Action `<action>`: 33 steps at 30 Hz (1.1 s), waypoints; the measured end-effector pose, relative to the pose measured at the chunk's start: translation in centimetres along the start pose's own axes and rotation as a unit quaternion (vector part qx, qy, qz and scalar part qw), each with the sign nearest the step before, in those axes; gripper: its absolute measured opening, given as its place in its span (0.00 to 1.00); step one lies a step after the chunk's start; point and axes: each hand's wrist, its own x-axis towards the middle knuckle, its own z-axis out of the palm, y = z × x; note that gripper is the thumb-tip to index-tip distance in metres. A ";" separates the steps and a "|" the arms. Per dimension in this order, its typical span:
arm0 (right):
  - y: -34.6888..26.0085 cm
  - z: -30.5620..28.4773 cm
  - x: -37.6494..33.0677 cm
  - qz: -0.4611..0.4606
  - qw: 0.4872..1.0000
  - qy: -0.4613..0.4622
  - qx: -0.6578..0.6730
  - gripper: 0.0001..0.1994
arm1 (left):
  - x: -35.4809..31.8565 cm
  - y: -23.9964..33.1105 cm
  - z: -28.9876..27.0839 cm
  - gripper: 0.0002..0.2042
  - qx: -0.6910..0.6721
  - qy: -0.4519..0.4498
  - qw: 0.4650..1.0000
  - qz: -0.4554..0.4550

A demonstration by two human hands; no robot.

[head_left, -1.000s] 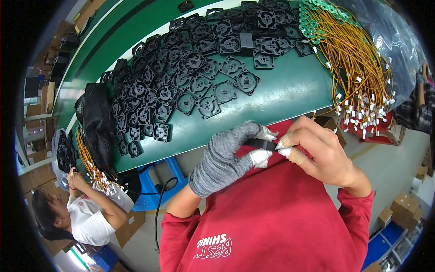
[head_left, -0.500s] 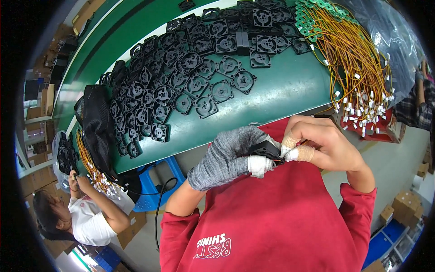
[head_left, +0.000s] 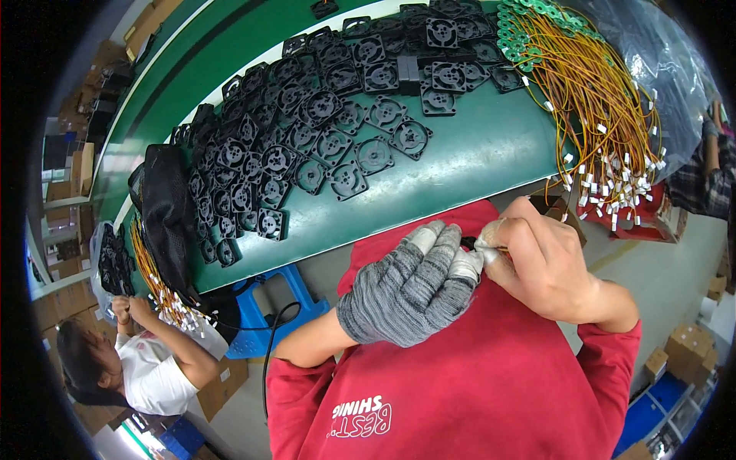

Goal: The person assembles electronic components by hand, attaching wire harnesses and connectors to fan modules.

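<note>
In front of the red shirt, my left hand (head_left: 414,287), in a grey knit glove with whitish fingertips, is closed with its back upward around a black fan frame (head_left: 467,242). Only a small dark bit of that frame shows by the fingertips. My right hand (head_left: 544,264), ungloved, has tape around its thumb and forefinger. Its fingers are pinched together against the frame's edge, touching the gloved fingertips. What lies inside the pinch is hidden. Across the green table (head_left: 460,184) beyond my hands spread many black fan frames (head_left: 333,146), some stacked.
Green circuit boards with yellow-brown wires (head_left: 606,107) and white plugs hang over the table's right end, beside clear plastic (head_left: 659,61). Left lie a black mesh bag (head_left: 165,207) and more wires (head_left: 157,287). A blue stool (head_left: 268,314) stands below; a co-worker (head_left: 153,360) sits left.
My left hand has turned so that its back faces up, covering most of the black frame. The right hand's fingers have curled tighter at the frame's edge.
</note>
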 end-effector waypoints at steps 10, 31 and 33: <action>2.1 -1.3 0.6 0.308 0.842 -0.133 0.421 0.06 | 0.9 -1.2 1.3 0.09 -0.565 -0.010 0.730 -0.386; 3.1 -4.4 2.0 0.307 0.845 0.013 0.438 0.08 | 2.4 -5.8 -3.1 0.14 -0.566 0.131 0.741 -0.337; 3.7 -6.8 2.8 0.201 0.921 0.230 0.242 0.09 | 3.3 -8.1 -5.6 0.13 -0.445 0.260 0.804 -0.296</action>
